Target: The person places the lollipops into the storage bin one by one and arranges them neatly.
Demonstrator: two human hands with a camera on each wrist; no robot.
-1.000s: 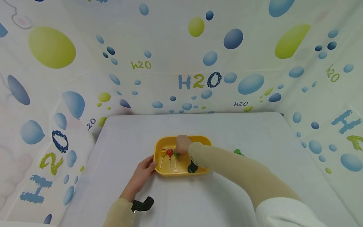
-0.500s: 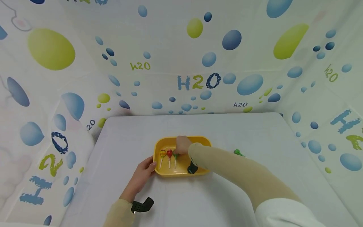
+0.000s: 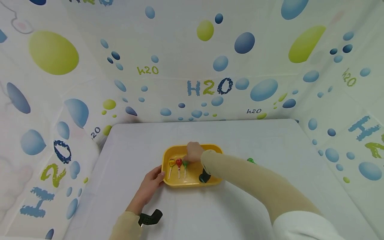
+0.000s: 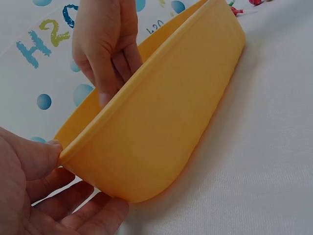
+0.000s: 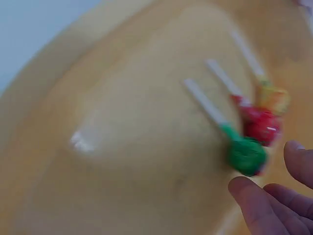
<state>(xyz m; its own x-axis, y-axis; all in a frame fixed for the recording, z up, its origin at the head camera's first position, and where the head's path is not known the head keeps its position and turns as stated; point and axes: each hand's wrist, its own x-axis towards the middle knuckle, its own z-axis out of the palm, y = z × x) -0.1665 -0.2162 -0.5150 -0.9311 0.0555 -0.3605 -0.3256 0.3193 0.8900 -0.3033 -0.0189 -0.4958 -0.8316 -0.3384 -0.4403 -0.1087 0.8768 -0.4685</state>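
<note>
My left hand (image 3: 151, 183) grips the left end of a yellow plastic tray (image 3: 192, 185), thumb over the rim and fingers against the outer wall in the left wrist view. Inside the tray three lollipops lie in a row, sticks toward me: a yellow one (image 3: 172, 162), a red one (image 3: 179, 162) and a green one (image 3: 185, 164). My right hand (image 3: 194, 152) is down in the tray just beside the green lollipop. In the right wrist view its thumb and fingers (image 5: 259, 205) are spread apart at the green wrapper, with nothing between them.
Right of the tray, another green-wrapped piece (image 3: 251, 160) lies on the white-covered table (image 3: 138, 143), partly hidden by my right sleeve. Red-wrapped things (image 4: 236, 10) show on the table beyond the tray in the left wrist view. A printed curtain (image 3: 168, 40) stands behind the table.
My right hand has eased slightly off the green lollipop, whose head now shows more. The left hand stays on the tray; the view has shifted a little.
</note>
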